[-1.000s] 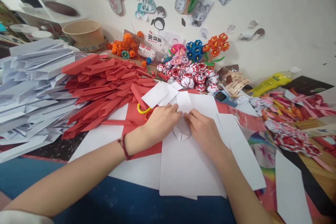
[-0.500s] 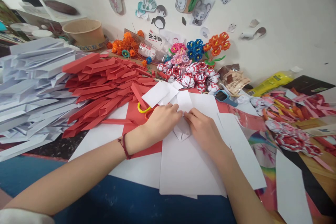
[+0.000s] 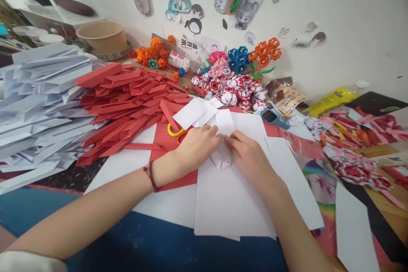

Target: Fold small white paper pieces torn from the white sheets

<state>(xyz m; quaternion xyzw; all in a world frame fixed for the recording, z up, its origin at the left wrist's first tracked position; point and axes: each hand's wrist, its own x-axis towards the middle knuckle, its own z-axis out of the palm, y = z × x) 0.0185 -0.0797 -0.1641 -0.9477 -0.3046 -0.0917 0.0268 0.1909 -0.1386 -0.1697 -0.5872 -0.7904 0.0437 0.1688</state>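
Fingertips of both hands meet on a small folded white paper piece that lies on loose white sheets in the middle of the table, just near of a red sheet. The left hand lies knuckles up with its fingers curled down onto the far left edge of the piece; the right hand mirrors it from the right, fingers bent and pinching or pressing the fold, though whether the paper is gripped between the pads or only held flat cannot be told. The piece ends in a point toward the near side. By the look of it, a crease is being pressed into this piece, a middle step of folding. A next move would call for keeping the layers lined up under one hand while the other runs along the crease. To the far left lie a heap of red folded strips and a stack of white folded strips; yellow-handled scissors lie just left of the left hand, and red-and-white paper flowers sit beyond.
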